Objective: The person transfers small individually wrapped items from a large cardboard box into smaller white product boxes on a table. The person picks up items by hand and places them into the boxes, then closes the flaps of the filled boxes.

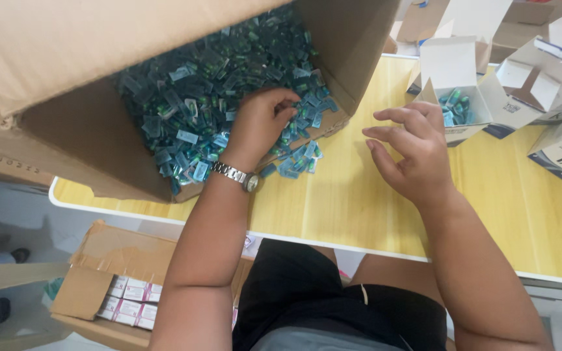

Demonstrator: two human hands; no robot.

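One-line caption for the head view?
Left hand digs into carton of blue packets; right hand hovers open.

Packets [196,110] in tipped carton [66,123] left, small boxes [463,97] right on table [359,201]

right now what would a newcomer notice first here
The big cardboard box tipped on its side at upper left, spilling a heap of small blue-green packets onto the yellow table, draws the eye first. The left hand digs into that heap, while the right hand hovers open beside a small white carton holding a few packets.
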